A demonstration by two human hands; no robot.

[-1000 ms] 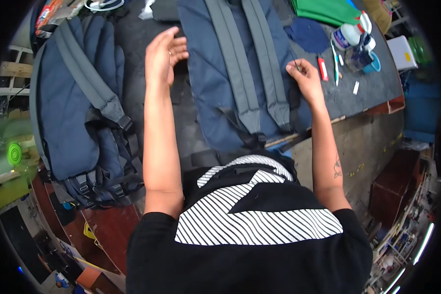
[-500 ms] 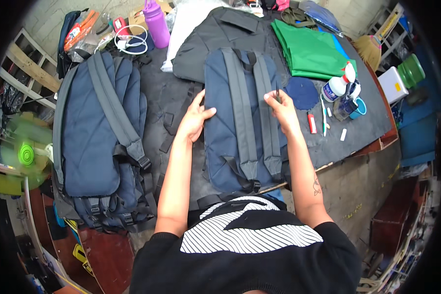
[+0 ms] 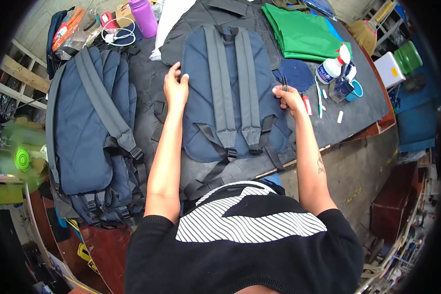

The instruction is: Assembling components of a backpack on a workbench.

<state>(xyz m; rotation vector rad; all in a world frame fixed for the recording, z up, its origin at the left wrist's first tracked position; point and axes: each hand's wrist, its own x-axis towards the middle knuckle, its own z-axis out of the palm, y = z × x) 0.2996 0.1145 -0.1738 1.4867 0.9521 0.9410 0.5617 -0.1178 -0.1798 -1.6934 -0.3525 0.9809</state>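
Observation:
A navy backpack panel [image 3: 228, 98] with two grey padded shoulder straps [image 3: 245, 88] lies flat in front of me, its webbing ends hanging toward the near edge. My left hand [image 3: 176, 89] is beside its left edge, thumb and fingers apart, with nothing held; whether it touches the cloth I cannot tell. On the right edge, my right hand [image 3: 290, 99] is closed on small dark snips [image 3: 285, 84], their points facing away from me. A stack of similar navy backpacks [image 3: 85, 142] sits to the left.
Behind lie a dark grey bag piece [image 3: 206, 19] and folded green cloth [image 3: 304, 34]. A purple bottle [image 3: 143, 18] stands far left. On the right are a spray bottle [image 3: 330, 68], a toothbrush [image 3: 319, 100] and a blue cup [image 3: 356, 91]. The dark table [image 3: 367, 115] ends at the right.
My left hand has come off the backpack's left edge and opened. My right hand has moved from the right strap to the right edge, still holding the snips. The backpack lies flatter.

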